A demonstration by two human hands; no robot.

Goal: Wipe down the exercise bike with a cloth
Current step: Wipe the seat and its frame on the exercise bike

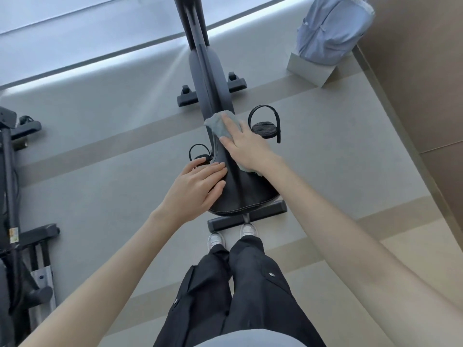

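A black exercise bike (205, 71) stands in front of me, seen from above, its black saddle (240, 194) nearest to me. My right hand (244, 146) lies flat with straight fingers on a grey-blue cloth (216, 123), pressing it onto the narrow nose of the saddle. My left hand (198, 186) rests with straight fingers on the saddle's left side. One pedal with a strap (265, 126) shows on the right, and another pedal (199, 154) on the left is partly hidden by my left hand.
Another black machine (15, 196) stands at the left edge. A light blue backpack (330, 28) sits on a grey block (310, 71) at the back right. A brown wall (426, 71) runs along the right. My feet (233, 234) are just behind the bike's rear stabiliser bar (265, 211).
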